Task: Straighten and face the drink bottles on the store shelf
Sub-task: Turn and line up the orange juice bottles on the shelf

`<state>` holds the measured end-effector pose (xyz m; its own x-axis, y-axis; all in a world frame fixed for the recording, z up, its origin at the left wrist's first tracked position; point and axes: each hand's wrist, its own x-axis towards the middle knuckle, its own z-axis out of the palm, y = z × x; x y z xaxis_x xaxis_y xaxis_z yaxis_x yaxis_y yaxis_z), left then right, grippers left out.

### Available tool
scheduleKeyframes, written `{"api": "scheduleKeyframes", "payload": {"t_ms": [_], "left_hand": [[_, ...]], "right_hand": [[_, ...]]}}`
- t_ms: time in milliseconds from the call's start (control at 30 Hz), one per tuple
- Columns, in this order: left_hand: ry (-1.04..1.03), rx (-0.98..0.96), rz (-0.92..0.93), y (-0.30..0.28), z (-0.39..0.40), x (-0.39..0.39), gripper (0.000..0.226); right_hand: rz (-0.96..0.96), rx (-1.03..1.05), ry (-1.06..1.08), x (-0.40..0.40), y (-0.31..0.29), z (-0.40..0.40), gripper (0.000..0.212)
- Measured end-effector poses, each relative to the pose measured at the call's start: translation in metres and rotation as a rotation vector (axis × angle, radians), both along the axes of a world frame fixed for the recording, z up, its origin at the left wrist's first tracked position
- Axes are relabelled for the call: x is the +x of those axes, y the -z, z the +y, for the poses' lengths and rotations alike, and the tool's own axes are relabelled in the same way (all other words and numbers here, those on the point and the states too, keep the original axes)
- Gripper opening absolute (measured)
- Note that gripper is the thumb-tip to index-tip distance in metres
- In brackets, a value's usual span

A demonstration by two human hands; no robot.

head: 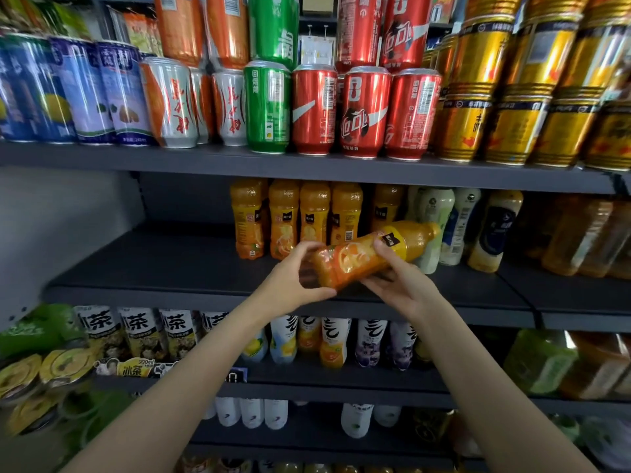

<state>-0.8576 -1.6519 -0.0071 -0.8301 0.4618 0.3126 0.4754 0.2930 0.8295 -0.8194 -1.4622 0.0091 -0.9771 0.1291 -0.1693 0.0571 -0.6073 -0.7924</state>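
White-labelled tea bottles (pixel 140 331) at left end of shelf below middle shelf: large black characters "冰茶". Lying bottle (pixel 136 368) on that shelf's front edge: "冰茶" with "900ml" above. Red cans (pixel 365 112) at centre of top shelf: white "可口" lettering with ribbon swoosh. Green can (pixel 267 107) beside them on left: white characters near rim, too small to make out. Other labels blurred, unreadable.

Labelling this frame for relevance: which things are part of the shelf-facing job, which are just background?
In play: tilted orange juice bottle, left hand, right hand, standing orange juice row, middle shelf.

Background: red cans, gold cans, tea bottles below.
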Motion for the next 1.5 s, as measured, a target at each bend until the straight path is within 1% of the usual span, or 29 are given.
{"api": "scheduleKeyframes", "payload": {"t_ms": [67,167,233,267,333,367,433,500,567,633,700,767,833,933,1000,1067,1200,1300,1400,1467,1500], "left_hand": [[0.019,-0.049,-0.033,0.000,-0.002,-0.003,0.062],[0.062,-0.057,-0.078,0.002,0.003,-0.005,0.051],[0.063,-0.084,-0.085,0.005,0.008,-0.005,0.057],[0.065,-0.088,-0.087,0.006,0.011,-0.005,0.066],[0.072,-0.090,-0.094,0.006,0.015,-0.004,0.081],[0.066,-0.094,-0.091,0.007,0.017,-0.003,0.081],[0.027,-0.104,-0.064,0.009,0.020,-0.006,0.073],[-0.064,-0.135,0.017,0.014,0.024,-0.006,0.068],[-0.193,-0.164,0.085,0.017,0.028,-0.005,0.071],[-0.310,-0.158,0.114,0.020,0.032,-0.007,0.072],[-0.342,-0.111,0.120,0.023,0.034,-0.013,0.072],[-0.300,-0.052,0.117,0.024,0.036,-0.021,0.071],[-0.278,-0.035,0.089,0.022,0.037,-0.028,0.067],[-0.302,-0.075,0.038,0.018,0.035,-0.046,0.068],[-0.314,-0.099,0.045,0.017,0.033,-0.061,0.069],[-0.321,-0.108,0.048,0.017,0.034,-0.072,0.067],[-0.328,-0.137,-0.008,0.018,0.041,-0.093,0.067],[-0.354,-0.187,0.004,0.019,0.047,-0.106,0.069],[-0.344,-0.222,0.030,0.019,0.048,-0.112,0.073],[-0.329,-0.208,0.021,0.020,0.046,-0.114,0.074],[-0.323,-0.199,0.013,0.020,0.045,-0.114,0.074]], "right_hand": [[0.069,0.114,0.007,0.002,0.004,0.003,0.034],[0.163,0.354,0.002,0.008,0.007,0.001,0.037],[0.216,0.484,-0.017,0.010,0.008,-0.001,0.042],[0.240,0.534,-0.027,0.010,0.009,-0.002,0.045],[0.285,0.591,-0.055,0.009,0.009,-0.004,0.051],[0.298,0.604,-0.071,0.009,0.008,-0.004,0.052],[0.310,0.629,-0.104,0.007,0.006,-0.004,0.054],[0.322,0.718,-0.097,0.004,0.003,-0.003,0.057],[0.332,0.902,0.011,-0.001,0.000,-0.003,0.064],[0.350,1.094,0.134,-0.006,-0.003,-0.006,0.071],[0.407,1.241,0.165,-0.010,-0.005,-0.013,0.077],[0.475,1.334,0.136,-0.016,-0.006,-0.019,0.080],[0.510,1.343,0.076,-0.024,-0.008,-0.020,0.077],[0.426,1.260,0.020,-0.041,-0.004,-0.006,0.069],[0.308,1.223,0.066,-0.055,0.006,0.013,0.065],[0.204,1.237,0.156,-0.072,0.017,0.034,0.064],[0.080,1.317,0.343,-0.111,0.031,0.063,0.060],[0.009,1.345,0.439,-0.141,0.033,0.072,0.065],[-0.019,1.277,0.476,-0.169,0.031,0.068,0.069],[-0.041,1.176,0.465,-0.188,0.033,0.065,0.072],[-0.065,1.132,0.463,-0.196,0.034,0.065,0.070]]}}
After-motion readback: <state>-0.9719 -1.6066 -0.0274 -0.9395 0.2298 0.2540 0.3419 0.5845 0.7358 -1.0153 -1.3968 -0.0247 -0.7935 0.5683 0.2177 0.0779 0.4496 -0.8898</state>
